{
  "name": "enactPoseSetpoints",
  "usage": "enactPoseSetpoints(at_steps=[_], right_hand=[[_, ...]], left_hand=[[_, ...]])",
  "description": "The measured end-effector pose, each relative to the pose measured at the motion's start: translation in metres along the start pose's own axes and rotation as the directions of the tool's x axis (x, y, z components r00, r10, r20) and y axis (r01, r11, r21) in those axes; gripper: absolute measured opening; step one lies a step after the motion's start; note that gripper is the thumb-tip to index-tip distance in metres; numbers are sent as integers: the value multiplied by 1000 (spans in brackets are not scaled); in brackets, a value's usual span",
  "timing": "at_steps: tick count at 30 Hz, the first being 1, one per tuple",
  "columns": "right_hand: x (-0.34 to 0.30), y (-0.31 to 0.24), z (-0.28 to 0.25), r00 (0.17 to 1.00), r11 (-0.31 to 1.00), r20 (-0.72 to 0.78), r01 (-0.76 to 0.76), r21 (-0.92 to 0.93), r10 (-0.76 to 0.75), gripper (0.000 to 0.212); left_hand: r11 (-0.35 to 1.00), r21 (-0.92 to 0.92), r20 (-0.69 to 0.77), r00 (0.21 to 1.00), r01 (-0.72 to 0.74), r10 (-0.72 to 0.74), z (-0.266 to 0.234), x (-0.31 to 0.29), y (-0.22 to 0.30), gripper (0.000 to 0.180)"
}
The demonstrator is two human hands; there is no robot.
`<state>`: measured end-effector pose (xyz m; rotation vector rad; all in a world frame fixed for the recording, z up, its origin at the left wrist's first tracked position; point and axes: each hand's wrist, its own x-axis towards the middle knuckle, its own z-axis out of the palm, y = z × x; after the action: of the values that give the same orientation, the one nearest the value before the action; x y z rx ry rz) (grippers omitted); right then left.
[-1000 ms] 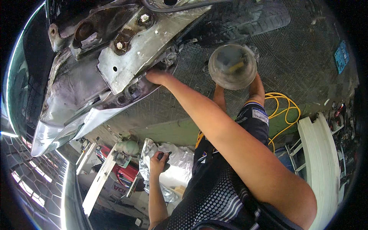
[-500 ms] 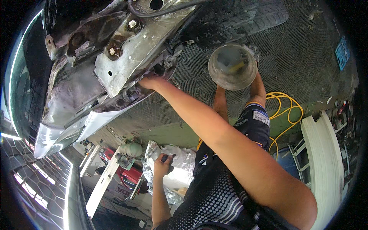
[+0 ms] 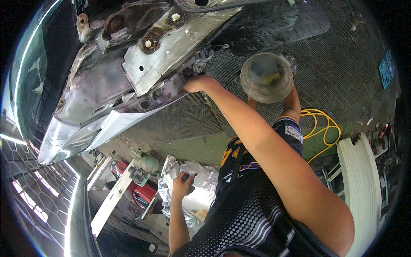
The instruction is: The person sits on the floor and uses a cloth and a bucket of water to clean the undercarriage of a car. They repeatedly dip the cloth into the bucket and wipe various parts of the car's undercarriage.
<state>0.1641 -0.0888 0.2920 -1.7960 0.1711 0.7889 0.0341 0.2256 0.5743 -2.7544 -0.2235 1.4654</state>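
My right hand (image 3: 199, 83) reaches across to the car's stripped front corner and touches the inner edge of the silver body panel (image 3: 128, 116). Its fingers are bent out of sight against that edge. Beside it lies a scuffed bare metal plate (image 3: 147, 68) with rusty bolts and a small hole. Low and left of my body, my left hand (image 3: 181, 186) is closed around a small dark object (image 3: 185, 177) whose kind I cannot make out. That hand is held up, apart from the car, above crumpled silver foil sheeting (image 3: 203, 173).
A round greyish bucket-like vessel (image 3: 266, 92) stands at my feet, its inside blurred. A black tyre (image 3: 282, 32) lies beyond it. Yellow hose (image 3: 327, 128) coils on the right, near a long white panel (image 3: 361, 175). Behind the foil is a greenish tank (image 3: 147, 164).
The car appears farther right and higher in the picture. My right hand has slid a little right along the panel edge. My left hand keeps its grip, nearly unmoved.
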Motion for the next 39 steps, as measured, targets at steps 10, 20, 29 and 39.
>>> enactPoseSetpoints(at_steps=[10,20,29,39], right_hand=[[-41,7,3,945,942,-79,303,-142,-316,42],[-44,21,32,579,758,-500,568,-319,-644,33],[-57,43,39,800,935,-538,351,58,-267,34],[-76,47,44,729,747,-672,516,419,-128,29]], left_hand=[[992,-99,93,994,75,-65,17,12,-24,30],[975,-193,86,992,110,-95,26,26,-51,29],[986,-131,72,993,106,-97,13,19,-26,29],[984,-149,75,993,102,-92,10,30,-22,30]])
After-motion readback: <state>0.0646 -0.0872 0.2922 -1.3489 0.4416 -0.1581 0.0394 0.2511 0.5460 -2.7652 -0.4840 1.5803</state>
